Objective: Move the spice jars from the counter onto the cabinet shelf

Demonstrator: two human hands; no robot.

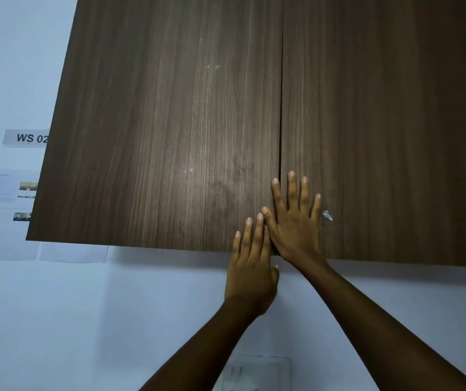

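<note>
low on the seam of shut dark wood-grain cabinet doors [170,136], spread right hand [296,224] and straight-fingered left hand [251,266] press flat; likely opening step, next hook a door edge.

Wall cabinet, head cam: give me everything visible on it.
The wall cabinet has two flat doors in dark vertical wood-grain, both shut, a thin seam between them. No handles in view. A small pale chip marks the right door low down. The left hand rests straight fingers on the left door's lower inner corner; the right hand lies flat on the right door by the seam.
</note>
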